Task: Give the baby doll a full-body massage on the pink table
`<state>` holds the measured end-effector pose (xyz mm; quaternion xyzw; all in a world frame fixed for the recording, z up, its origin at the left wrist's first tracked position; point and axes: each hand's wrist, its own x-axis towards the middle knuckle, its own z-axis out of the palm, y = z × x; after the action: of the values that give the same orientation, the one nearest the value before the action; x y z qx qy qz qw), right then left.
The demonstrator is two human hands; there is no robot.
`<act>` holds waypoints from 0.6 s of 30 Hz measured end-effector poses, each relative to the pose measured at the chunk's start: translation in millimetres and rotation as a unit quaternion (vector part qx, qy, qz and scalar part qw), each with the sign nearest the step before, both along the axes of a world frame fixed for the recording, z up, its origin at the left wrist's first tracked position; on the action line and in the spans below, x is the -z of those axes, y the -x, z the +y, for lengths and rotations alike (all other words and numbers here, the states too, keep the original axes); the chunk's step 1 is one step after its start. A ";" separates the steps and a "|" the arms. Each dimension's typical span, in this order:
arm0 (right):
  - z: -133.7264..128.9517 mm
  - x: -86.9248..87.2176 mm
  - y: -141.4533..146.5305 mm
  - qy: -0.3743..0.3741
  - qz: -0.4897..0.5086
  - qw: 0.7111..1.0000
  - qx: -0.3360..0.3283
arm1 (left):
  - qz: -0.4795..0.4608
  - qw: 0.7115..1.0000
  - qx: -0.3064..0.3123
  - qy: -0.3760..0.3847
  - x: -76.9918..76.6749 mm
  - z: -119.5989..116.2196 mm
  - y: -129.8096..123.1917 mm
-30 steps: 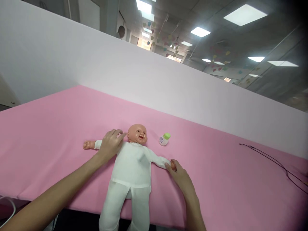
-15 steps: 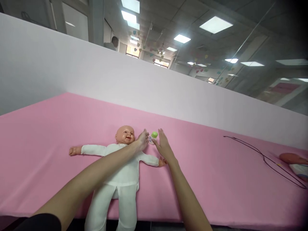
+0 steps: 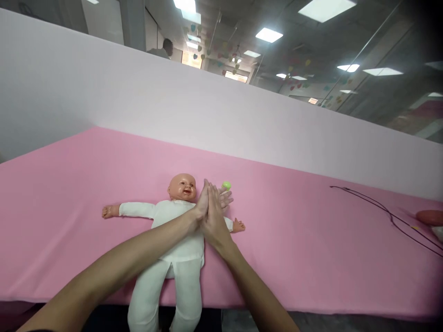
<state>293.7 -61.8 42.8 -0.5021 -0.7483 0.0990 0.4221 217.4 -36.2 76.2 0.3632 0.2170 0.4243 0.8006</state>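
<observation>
Doll (image 3: 185, 252) lies on its back at the near edge of the pink bench (image 3: 294, 240), legs reaching past it — left hand (image 3: 201, 203) and right hand (image 3: 215, 219) pressed palm to palm above its shoulder, fingers straight, a green cap (image 3: 226, 185) just beyond.

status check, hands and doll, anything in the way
Left hand, right hand pressed together. Doll face-up, arms spread. Left forearm crosses in front of its torso.

Doll (image 3: 183, 251) on table (image 3: 294, 240); right, apparently bottle (image 3: 226, 185); farther right, cord (image 3: 391, 217).
</observation>
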 end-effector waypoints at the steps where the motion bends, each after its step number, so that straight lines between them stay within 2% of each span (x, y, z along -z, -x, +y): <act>1: -4.1 -3.9 7.1 -0.016 -0.001 1.000 0.007 | 0.002 1.000 0.018 0.004 -3.8 -10.7 9.9; 4: -16.8 -14.3 23.8 -0.021 0.015 0.999 0.047 | 0.002 0.997 0.075 0.002 -15.7 -29.1 43.3; 6: -26.8 -19.3 38.7 -0.029 0.002 0.999 0.032 | 0.005 0.999 0.035 -0.014 -21.1 -33.1 59.3; 9: -32.9 -25.6 60.9 -0.076 -0.049 0.995 -0.052 | 0.020 0.997 -0.068 -0.032 -23.5 -39.1 69.2; 10: -30.7 -27.1 64.6 -0.080 -0.049 0.994 -0.061 | 0.025 0.996 -0.075 -0.031 -24.0 -42.5 71.4; 12: -23.0 -27.5 64.3 -0.064 -0.021 0.997 -0.035 | 0.025 0.998 -0.047 -0.024 -25.6 -50.3 79.6; 14: -18.4 -22.1 56.5 -0.022 0.002 1.000 -0.005 | 0.021 0.998 -0.020 -0.047 -26.1 -57.2 96.7; 15: -19.7 -16.8 51.6 -0.004 -0.005 1.000 -0.012 | 0.028 0.996 -0.027 -0.078 -24.1 -59.9 108.5; 17: -30.2 -2.4 43.2 0.025 -0.063 0.995 -0.074 | 0.096 0.977 -0.083 -0.173 -11.8 -64.3 134.9; 18: -37.9 5.8 40.2 0.041 -0.100 0.988 -0.107 | 0.162 0.952 -0.124 -0.227 -1.0 -66.4 147.5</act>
<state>253.5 -99.7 37.0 -0.4432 -0.8314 0.1239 0.3114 69.9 -102.6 77.2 0.5694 0.2851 0.4935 0.5924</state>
